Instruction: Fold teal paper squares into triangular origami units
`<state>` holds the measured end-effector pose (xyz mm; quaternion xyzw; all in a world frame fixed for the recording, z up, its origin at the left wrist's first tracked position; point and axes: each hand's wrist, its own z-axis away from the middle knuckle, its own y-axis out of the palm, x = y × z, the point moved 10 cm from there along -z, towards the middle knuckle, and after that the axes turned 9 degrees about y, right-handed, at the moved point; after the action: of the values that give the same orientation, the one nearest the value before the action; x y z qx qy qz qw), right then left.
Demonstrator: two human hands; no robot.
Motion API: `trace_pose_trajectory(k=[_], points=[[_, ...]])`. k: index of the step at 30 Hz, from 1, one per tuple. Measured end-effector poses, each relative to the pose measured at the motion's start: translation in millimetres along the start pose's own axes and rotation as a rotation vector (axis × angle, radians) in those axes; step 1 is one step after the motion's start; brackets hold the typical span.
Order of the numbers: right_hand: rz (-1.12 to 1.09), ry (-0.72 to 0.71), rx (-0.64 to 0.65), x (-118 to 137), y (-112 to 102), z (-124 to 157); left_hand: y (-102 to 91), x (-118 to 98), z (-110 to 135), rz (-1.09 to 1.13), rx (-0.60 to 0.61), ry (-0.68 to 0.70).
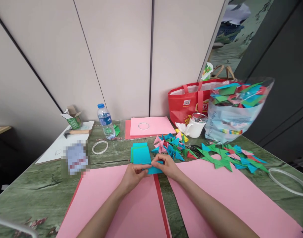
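Observation:
Between my two hands is a small piece of blue paper (155,170), held at its upper edge with the fingertips. My left hand (134,176) pinches its left side, thumb and fingers together. My right hand (167,166) grips the right part, also closed. Just beyond lies a stack of blue and green paper squares (141,154). Large pink sheets (104,198) lie under my forearms. Behind my right hand is a pile of folded paper pieces (172,145) in blue, pink, green and red. Whether the held paper has a crease is too small to tell.
At right are joined folded-paper shapes (220,158), a white ring (287,181), a filled plastic bag (234,112), a white mug (196,126) and a red bag (181,102). Black-handled scissors (197,149) sit mid-right. At left are a water bottle (106,121), a hammer (78,132) and a small box (73,119).

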<state>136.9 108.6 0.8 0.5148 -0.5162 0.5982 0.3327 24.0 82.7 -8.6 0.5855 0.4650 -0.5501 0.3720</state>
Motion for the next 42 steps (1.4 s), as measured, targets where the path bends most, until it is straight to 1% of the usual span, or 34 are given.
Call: trace_pose_trajectory(k=[4,7,10,14,19,23,25,29,32,35,37,39,42], points=[[-0.123,0.111,0.085,-16,3,-3,-4.1,-1,1,-0.031,0.008,-0.021],[-0.196,0.143,0.056,-21,-3,-5,-9.6,2,0,-0.092,0.006,-0.026],[-0.21,0.117,0.013,-19,-8,-7,-9.9,5,-2,-0.05,0.013,-0.024],[-0.256,0.146,0.019,-21,-7,-7,-7.4,5,-3,0.01,0.014,-0.026],[-0.202,0.144,0.036,-20,-1,-5,-7.5,0,-2,-0.052,-0.005,-0.021],[-0.15,0.088,-0.026,-11,-4,-2,-8.2,-3,-2,-0.119,-0.009,0.002],[-0.123,0.07,-0.028,-9,-2,-1,-8.5,-4,-2,-0.116,-0.011,0.011],[-0.132,0.11,0.011,-15,5,1,-6.2,-1,-2,-0.083,0.0,0.0],[-0.167,0.148,-0.009,-21,5,1,-6.7,-6,-2,-0.052,-0.04,0.036],[-0.17,0.148,-0.031,-20,5,2,-7.8,-13,-2,-0.05,-0.085,0.071],[-0.131,0.126,-0.045,-16,6,3,-11.8,-17,-2,-0.102,-0.132,0.083],[-0.088,0.1,-0.048,-11,8,4,-14.9,-18,-2,-0.199,-0.154,0.082],[-0.044,0.07,-0.057,-4,12,6,-14.5,-15,-3,-0.315,-0.132,0.067]])
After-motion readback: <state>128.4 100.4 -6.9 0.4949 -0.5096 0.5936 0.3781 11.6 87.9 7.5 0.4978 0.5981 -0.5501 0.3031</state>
